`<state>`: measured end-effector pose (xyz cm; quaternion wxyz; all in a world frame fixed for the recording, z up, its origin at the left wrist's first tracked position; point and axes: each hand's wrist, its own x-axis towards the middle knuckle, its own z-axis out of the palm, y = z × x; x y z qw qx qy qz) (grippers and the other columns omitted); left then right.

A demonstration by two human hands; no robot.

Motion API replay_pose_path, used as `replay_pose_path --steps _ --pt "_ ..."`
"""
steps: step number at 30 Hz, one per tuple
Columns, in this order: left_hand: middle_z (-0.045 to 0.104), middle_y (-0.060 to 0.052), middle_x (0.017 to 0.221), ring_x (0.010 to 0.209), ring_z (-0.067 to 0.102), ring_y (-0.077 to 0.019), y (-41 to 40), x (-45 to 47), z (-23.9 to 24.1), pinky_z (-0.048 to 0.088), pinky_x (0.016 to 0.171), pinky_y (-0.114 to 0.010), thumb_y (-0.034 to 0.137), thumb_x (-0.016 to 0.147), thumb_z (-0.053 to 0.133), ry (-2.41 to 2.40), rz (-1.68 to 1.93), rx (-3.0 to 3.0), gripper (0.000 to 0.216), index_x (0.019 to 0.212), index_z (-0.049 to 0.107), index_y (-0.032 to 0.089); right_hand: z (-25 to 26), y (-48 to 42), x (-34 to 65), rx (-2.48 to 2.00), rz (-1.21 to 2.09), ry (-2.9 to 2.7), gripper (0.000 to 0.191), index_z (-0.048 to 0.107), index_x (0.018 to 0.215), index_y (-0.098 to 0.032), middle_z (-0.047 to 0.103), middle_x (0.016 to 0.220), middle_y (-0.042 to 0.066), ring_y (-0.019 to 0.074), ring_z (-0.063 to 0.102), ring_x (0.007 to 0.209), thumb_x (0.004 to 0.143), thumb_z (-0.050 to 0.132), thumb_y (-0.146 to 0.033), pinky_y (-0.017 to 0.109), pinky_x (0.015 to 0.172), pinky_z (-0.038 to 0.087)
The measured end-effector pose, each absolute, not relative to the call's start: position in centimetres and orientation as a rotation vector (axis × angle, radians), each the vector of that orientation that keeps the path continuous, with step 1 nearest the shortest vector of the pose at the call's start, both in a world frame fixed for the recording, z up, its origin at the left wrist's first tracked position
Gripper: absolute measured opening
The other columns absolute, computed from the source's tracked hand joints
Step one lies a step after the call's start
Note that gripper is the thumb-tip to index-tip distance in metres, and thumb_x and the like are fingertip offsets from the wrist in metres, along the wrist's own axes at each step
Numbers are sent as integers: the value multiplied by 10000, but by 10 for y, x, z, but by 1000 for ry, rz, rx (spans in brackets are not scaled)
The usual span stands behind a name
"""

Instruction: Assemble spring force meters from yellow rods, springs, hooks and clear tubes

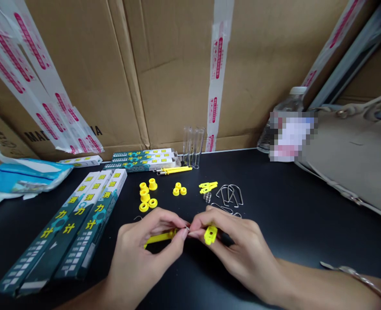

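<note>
A yellow plastic rod (160, 238) lies across the palm side of my left hand (135, 254), whose thumb and forefinger are pinched together. My right hand (242, 249) holds a flat yellow plastic clip (210, 235) among its curled fingers. The fingertips of both hands meet at a tiny metal piece (187, 229), perhaps a wire end; its shape is mostly hidden. Just beyond them on the table are coiled springs (207, 197), bent wire hooks (229, 195), more yellow clips (208, 187), small yellow rings (176, 191) and larger yellow flanged caps (144, 196).
Long spring-scale boxes (77, 219) lie at left, with more boxes (142, 159) behind. Clear tubes (195, 148) stand near yellow rods (176, 170). A blue packet (25, 174) is far left; a bottle (294, 103) and grey bag (348, 150) stand right. Cardboard (171, 86) walls the back.
</note>
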<state>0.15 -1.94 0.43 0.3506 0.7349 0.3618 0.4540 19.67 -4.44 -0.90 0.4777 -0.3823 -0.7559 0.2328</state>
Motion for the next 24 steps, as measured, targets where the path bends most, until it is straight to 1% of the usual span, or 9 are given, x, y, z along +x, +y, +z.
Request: replay_pose_path --steps 3,6,9,11,13,16,18,21,24 --pt "799 90 816 752 778 -90 -15 -1 5 596 760 -89 89 826 704 892 1116 1881 167 855 730 252 -6 -43 197 -972 619 -1825 137 652 929 -214 703 860 -39 83 649 746 920 628 -79 153 747 495" --pt "803 83 848 780 777 -98 -13 -3 6 596 765 -102 112 855 707 862 1064 1894 169 902 754 268 -4 -41 198 -1000 682 -1790 101 659 893 -221 709 821 -47 80 655 703 932 639 -130 152 659 483" --pt "811 67 888 788 776 -119 -14 -3 6 594 779 -121 151 780 820 857 1045 2004 247 988 759 269 -3 -38 199 -1041 759 -1723 34 631 945 -224 720 783 -44 97 680 680 940 657 -202 173 623 485" --pt "813 64 907 796 777 -120 -17 -2 5 585 793 -117 145 746 853 877 1061 2079 309 1012 748 263 -2 -37 199 -1059 779 -1701 67 623 980 -221 719 768 -37 112 683 671 935 671 -236 187 618 490" --pt "809 72 922 812 779 -110 -18 -1 4 576 803 -104 125 788 812 912 1093 2090 273 1007 718 259 0 -35 199 -1051 760 -1724 41 651 938 -213 711 767 -26 122 669 668 935 670 -249 198 619 487" --pt "790 84 904 804 779 -98 -20 1 3 573 764 -90 116 852 725 964 1117 2061 200 972 653 259 1 -35 199 -1027 731 -1759 95 683 853 -201 707 768 -16 124 649 673 939 658 -231 204 635 477" --pt "777 86 862 776 770 -88 -21 1 4 564 712 -83 138 887 672 975 1076 2070 148 954 634 263 1 -35 199 -1008 741 -1763 95 692 878 -195 712 779 -13 121 649 690 951 631 -198 202 654 475" --pt "774 79 828 779 760 -89 -22 0 6 552 693 -97 196 946 595 966 1001 1976 81 974 608 270 1 -35 199 -992 775 -1771 129 698 918 -190 716 800 -4 126 652 716 974 582 -182 213 683 476" --pt "758 75 773 715 730 -84 -22 0 7 527 665 -113 253 970 573 945 944 1887 36 984 600 272 0 -35 200 -1012 778 -1776 128 705 926 -194 712 797 -4 131 638 709 975 587 -202 225 671 462"
